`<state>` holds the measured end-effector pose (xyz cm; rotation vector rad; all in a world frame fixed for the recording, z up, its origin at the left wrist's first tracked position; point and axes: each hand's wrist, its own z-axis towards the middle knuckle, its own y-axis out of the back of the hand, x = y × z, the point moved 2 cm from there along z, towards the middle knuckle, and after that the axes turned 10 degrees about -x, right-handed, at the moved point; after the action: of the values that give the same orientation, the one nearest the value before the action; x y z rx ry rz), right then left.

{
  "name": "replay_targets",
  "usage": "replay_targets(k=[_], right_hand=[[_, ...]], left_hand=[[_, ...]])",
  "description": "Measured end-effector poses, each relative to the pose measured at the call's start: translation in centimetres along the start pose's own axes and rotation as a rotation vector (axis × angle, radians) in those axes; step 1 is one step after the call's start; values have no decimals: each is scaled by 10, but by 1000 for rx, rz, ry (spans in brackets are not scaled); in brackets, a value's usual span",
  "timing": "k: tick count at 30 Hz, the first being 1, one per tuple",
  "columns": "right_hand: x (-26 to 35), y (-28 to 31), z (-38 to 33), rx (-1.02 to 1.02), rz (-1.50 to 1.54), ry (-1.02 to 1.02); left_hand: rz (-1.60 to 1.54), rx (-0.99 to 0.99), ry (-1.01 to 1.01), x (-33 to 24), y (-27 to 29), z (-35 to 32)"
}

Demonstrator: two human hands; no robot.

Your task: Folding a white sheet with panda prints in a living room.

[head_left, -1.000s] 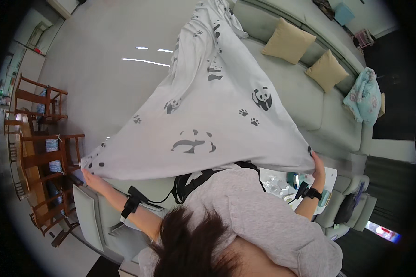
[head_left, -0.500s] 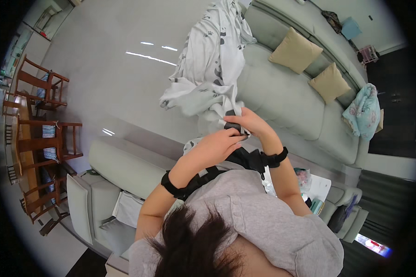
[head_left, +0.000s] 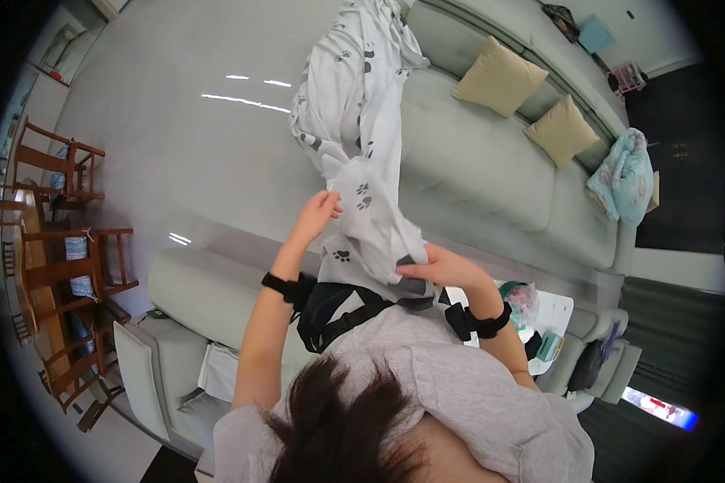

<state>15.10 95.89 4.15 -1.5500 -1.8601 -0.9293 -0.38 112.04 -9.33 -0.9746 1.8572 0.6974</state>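
A long white bed sheet with grey paw prints (head_left: 370,193) stretches from my waist up past the far end of the sofa, creased and loosely bunched. My right hand (head_left: 455,270) grips its near right part, thumb on top of a dark grey patch. At the sheet's left edge, my left hand (head_left: 321,212) has its fingers curled together against the fabric, seemingly pinching it. The part under its fingertips is partly hidden. Black straps circle both of my wrists.
A pale grey-green sofa (head_left: 475,153) with two beige cushions runs along the right, a folded light blue floral quilt (head_left: 623,177) at its end. Another sofa (head_left: 209,282) is close on my left. Wooden chairs (head_left: 80,262) stand farther left. A white table (head_left: 552,322) holds small items at right.
My hands, close together before, are now apart: the left moved up and left along the sheet, the right moved slightly down. The sheet between them has spread flatter, showing more paw prints.
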Motion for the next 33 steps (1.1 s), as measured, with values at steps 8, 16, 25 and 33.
replay_targets(k=[8, 16, 25, 33], right_hand=[[-3, -39, -18, 167, -452, 128], [-72, 86, -59, -380, -282, -155], [-194, 192, -134, -1262, 752, -213], [-204, 186, -120, -969, 722, -257]], left_hand=[[138, 188, 394, 14, -30, 38], [-802, -496, -45, 34, 169, -2], [-587, -1261, -256, 2, 288, -215], [-304, -1383, -274, 23, 290, -228]])
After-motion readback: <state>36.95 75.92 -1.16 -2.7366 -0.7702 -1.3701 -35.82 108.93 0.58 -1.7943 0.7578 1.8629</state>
